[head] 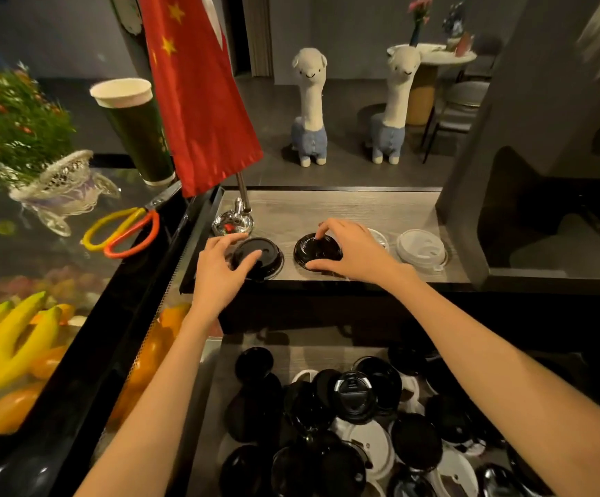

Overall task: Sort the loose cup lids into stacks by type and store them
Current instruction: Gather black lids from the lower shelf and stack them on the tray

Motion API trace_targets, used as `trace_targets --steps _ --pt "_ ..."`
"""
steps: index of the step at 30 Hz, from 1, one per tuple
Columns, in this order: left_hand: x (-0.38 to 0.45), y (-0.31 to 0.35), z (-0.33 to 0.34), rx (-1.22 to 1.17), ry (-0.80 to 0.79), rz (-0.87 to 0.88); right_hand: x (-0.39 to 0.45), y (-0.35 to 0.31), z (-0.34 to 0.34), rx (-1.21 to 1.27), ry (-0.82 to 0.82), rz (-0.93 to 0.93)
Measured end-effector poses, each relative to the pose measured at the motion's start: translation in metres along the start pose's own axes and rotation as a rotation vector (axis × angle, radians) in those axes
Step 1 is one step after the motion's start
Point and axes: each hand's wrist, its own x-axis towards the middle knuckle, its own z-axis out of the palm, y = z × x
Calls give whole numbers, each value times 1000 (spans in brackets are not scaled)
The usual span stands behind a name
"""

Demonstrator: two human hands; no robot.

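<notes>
On the grey wooden shelf (327, 206) stand sorted lids. My left hand (219, 267) grips a smooth black lid (266, 254) between thumb and fingers at its left edge. My right hand (352, 251) holds a ribbed black lid (309, 251), fingertips on its top and thumb at its front rim. To the right, a clear lid (380, 238) peeks out behind my right hand, and a white lid stack (422, 250) stands beside it. Below, a heap of loose black and white lids (359, 417) fills the lower counter.
A flag stand with a chrome base (232, 222) and a red flag (198, 95) sits at the shelf's left end. Scissors (126, 233), a paper cup (137, 130), a plant basket (58, 184) and fruit (8, 338) lie on the glass case at left. A dark wall (470, 195) bounds the shelf's right.
</notes>
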Motion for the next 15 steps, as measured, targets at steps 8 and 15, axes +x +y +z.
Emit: trace_targets --steps 8,15 --pt "3 4 8 102 6 79 1 5 -3 -10 -5 6" --pt "-8 21 16 219 138 211 -30 46 -24 2 32 93"
